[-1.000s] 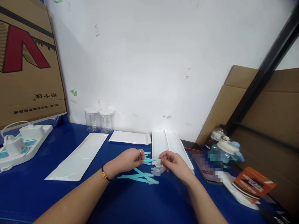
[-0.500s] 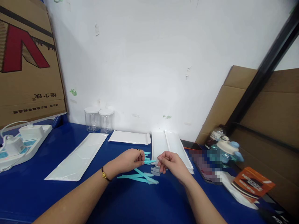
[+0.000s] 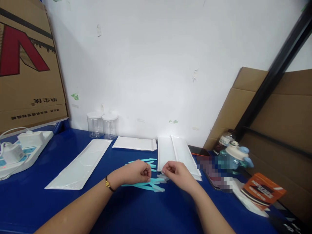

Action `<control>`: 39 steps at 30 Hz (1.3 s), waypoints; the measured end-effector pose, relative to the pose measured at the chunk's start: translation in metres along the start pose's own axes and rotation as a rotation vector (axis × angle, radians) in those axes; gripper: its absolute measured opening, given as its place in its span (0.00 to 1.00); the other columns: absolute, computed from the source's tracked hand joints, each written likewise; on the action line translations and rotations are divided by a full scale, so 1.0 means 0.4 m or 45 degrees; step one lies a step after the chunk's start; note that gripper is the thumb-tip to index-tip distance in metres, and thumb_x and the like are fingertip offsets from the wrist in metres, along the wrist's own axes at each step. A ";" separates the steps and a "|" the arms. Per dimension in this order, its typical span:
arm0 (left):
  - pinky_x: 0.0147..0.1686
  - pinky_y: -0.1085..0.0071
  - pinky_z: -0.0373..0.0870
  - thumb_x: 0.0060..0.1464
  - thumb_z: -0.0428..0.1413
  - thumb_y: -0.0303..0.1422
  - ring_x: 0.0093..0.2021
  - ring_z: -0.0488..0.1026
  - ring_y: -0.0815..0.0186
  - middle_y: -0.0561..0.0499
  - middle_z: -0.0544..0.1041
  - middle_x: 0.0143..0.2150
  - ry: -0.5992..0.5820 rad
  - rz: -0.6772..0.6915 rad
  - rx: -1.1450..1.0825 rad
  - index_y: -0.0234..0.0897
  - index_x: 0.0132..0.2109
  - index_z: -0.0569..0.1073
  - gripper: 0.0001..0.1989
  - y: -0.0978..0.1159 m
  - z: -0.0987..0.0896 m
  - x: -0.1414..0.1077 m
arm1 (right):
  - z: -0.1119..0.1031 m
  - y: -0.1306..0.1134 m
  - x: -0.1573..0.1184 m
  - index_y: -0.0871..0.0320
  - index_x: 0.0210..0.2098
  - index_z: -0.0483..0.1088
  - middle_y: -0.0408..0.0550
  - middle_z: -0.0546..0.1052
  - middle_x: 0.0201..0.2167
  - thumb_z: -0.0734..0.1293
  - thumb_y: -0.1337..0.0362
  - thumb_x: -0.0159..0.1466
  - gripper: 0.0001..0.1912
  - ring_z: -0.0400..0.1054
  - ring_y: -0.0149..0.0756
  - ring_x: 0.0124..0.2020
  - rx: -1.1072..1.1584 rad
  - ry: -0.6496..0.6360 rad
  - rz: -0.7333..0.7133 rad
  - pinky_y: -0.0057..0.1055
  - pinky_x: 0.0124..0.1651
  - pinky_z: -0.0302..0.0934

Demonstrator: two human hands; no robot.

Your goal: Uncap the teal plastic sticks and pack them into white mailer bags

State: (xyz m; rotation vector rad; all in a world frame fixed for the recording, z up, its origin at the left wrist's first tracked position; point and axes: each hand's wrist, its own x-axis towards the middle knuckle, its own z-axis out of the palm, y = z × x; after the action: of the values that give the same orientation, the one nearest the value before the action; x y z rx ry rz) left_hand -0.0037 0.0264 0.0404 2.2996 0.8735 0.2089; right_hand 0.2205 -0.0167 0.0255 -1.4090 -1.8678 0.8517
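My left hand (image 3: 137, 171) is closed in a pinch over a teal eyebrow razor (image 3: 157, 180), whose end points right from under the fingertips. Just below it lie more slim teal razors (image 3: 146, 186), crossing one another on the table. Behind the hand, several others (image 3: 149, 160) are spread out, partly hidden by it. My right hand (image 3: 175, 172) has thumb and fingers pressed together; whatever they hold is too small to make out. Beside those fingers rest small clear plastic caps (image 3: 163, 176), partly covered by the hand.
White padded mailers lie at left (image 3: 81, 162), at back (image 3: 135, 143) and behind my right hand (image 3: 181, 152). Two clear jars (image 3: 95, 125) stand against the wall. A power strip (image 3: 36, 149) is far left; a phone (image 3: 212, 175), teal bottle (image 3: 234, 157) and orange packet (image 3: 263, 191) are right.
My left hand has moved down and slightly toward me, onto the nearer razors; more of the back razors now show. My hands have drawn apart from the razor and cap held between them.
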 end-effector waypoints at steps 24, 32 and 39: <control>0.29 0.70 0.56 0.49 0.49 0.25 0.27 0.69 0.67 0.51 0.72 0.26 0.417 0.117 1.049 0.35 0.25 0.69 0.08 -0.060 0.001 0.042 | -0.005 0.006 -0.009 0.56 0.27 0.66 0.41 0.70 0.25 0.61 0.72 0.51 0.05 0.61 0.28 0.26 -0.666 0.068 -0.125 0.23 0.27 0.48; 0.32 0.71 0.56 0.52 0.48 0.26 0.28 0.69 0.68 0.52 0.73 0.30 0.538 0.241 0.971 0.35 0.30 0.69 0.07 -0.039 -0.015 0.030 | -0.014 0.008 0.001 0.57 0.30 0.67 0.40 0.68 0.21 0.60 0.68 0.56 0.05 0.60 0.27 0.22 -0.418 0.097 -0.119 0.23 0.26 0.52; 0.32 0.71 0.57 0.51 0.48 0.25 0.27 0.69 0.68 0.52 0.73 0.29 0.469 0.223 0.957 0.36 0.29 0.69 0.07 -0.014 -0.016 0.022 | -0.002 -0.002 0.001 0.57 0.31 0.68 0.39 0.67 0.20 0.60 0.66 0.57 0.06 0.59 0.27 0.21 -0.369 0.121 -0.157 0.23 0.25 0.52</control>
State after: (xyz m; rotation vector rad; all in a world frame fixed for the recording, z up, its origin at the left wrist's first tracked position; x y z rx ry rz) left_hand -0.0024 0.0387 0.0411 3.1099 1.0554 0.4525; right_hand 0.2207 -0.0166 0.0267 -1.4573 -2.0404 0.4594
